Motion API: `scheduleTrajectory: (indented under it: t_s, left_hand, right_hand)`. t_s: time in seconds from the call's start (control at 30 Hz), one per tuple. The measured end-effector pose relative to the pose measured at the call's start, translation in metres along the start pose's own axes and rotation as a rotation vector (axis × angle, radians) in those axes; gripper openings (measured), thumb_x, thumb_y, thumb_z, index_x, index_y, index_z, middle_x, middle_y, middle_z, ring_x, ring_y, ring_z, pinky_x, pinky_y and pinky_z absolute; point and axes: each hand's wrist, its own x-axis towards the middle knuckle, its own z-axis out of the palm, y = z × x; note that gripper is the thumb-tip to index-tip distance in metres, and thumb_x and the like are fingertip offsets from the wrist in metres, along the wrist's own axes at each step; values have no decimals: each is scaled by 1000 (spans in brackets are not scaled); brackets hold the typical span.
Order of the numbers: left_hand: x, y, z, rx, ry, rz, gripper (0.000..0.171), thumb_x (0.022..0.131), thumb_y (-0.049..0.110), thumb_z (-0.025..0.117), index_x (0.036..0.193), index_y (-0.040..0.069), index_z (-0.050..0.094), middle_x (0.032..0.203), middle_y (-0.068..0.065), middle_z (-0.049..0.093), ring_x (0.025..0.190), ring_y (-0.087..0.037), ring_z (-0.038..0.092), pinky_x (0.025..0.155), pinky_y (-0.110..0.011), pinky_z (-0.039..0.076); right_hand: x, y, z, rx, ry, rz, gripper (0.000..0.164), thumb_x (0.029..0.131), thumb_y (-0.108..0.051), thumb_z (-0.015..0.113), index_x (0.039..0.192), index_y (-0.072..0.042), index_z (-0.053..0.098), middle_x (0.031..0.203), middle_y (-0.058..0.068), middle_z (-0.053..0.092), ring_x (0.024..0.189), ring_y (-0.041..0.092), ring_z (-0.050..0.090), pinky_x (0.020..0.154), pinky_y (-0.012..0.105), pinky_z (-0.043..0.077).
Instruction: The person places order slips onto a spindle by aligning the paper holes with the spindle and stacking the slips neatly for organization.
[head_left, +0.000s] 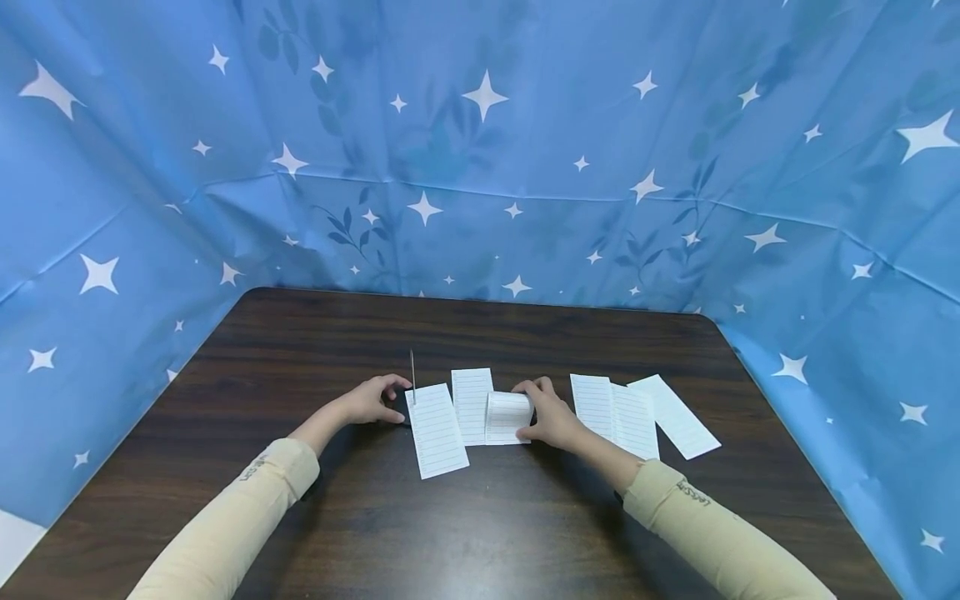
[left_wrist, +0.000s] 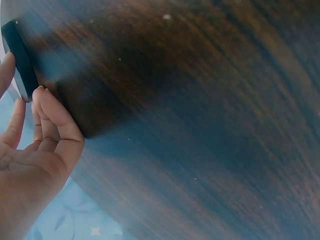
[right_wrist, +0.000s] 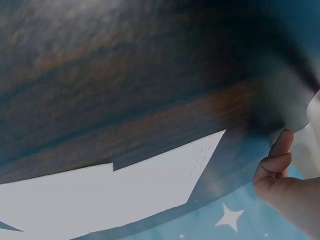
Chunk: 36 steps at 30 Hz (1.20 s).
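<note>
The curled sheet lies mid-desk, its long axis running away from the person, one part bent over in a curl. It is white with thin printed lines. The right grip, just right of it, pinches that side; the left grip holds the dark base of an upright spike.

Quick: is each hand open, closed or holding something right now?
Left hand: holding the black base.
Right hand: holding a curled paper.
</note>
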Motion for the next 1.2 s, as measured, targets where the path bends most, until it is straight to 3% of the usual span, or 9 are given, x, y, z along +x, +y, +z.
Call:
scheduleTrajectory:
  t_s: [0.1, 0.23, 0.3, 0.6, 0.77, 0.9, 1.03, 1.13, 1.2]
  left_hand:
    - [1, 0, 1, -10, 1, -1, 54, 81, 4, 71, 130, -1, 47, 104, -19, 49, 62, -15, 47, 58, -27, 43]
    - [1, -1, 2, -5, 9, 4, 53, 81, 5, 71, 129, -1, 48, 103, -18, 49, 63, -15, 47, 58, -26, 42]
    - [1, -1, 2, -1, 11, 11, 53, 81, 5, 71, 129, -1, 48, 103, -18, 50, 63, -15, 47, 58, -25, 42]
    - [-1, 0, 3, -15, 12, -9, 54, 81, 4, 71, 129, -1, 48, 103, -18, 50, 63, -15, 46, 58, -26, 42]
    - [0, 0, 2, -14, 15, -15, 54, 81, 5, 71, 130, 0, 48, 104, -18, 50, 65, -15, 46, 59, -26, 42]
    - [0, 0, 2, -2, 20, -21, 54, 81, 5, 72, 129, 0, 49, 103, -17, 51, 66, -16, 47, 59, -26, 42]
    - [0, 0, 2, -3, 25, -28, 54, 80, 5, 72, 129, 0, 49, 103, -17, 50, 65, -16, 47, 59, -26, 42]
    - [1, -1, 3, -12, 26, -32, 54, 80, 5, 72, 129, 1, 49, 103, -16, 50, 65, -16, 46, 59, -26, 41]
    - [2, -2, 3, -17, 27, -30, 54, 80, 5, 72, 129, 1, 49, 103, -16, 50, 65, -16, 46, 59, -26, 41]
  right_hand:
    - [0, -2, 3, 13, 49, -19, 47, 74, -3, 76, 116, -5, 56, 115, 18, 50, 78, 23, 56, 67, 37, 49]
    - [1, -2, 6, 15, 126, -76, 34, 76, 0, 73, 108, -2, 60, 110, 15, 61, 93, 28, 61, 81, 43, 51]
    - [2, -2, 7, 35, 151, -94, 32, 76, 1, 73, 105, -2, 62, 108, 15, 65, 98, 29, 62, 85, 45, 50]
    - [2, -3, 7, 127, 247, -88, 28, 75, 4, 72, 101, -3, 66, 103, 15, 69, 94, 29, 64, 82, 46, 50]
    - [2, -2, 4, 134, 246, -85, 33, 73, 10, 69, 104, -3, 65, 107, 15, 68, 102, 31, 63, 87, 46, 49]
    - [2, 0, 1, 194, 200, -122, 37, 76, 16, 52, 109, 2, 63, 116, 19, 63, 107, 32, 60, 85, 43, 50]
    - [1, -1, -3, 281, 178, -154, 39, 83, 14, 37, 113, 8, 62, 124, 22, 58, 118, 36, 54, 96, 46, 45]
    - [1, -3, -5, 308, 216, -148, 32, 92, 4, 38, 112, 8, 63, 121, 21, 61, 117, 35, 55, 98, 46, 43]
    - [1, -4, -5, 316, 256, -146, 25, 94, 0, 46, 108, 7, 66, 116, 21, 64, 110, 34, 60, 93, 45, 47]
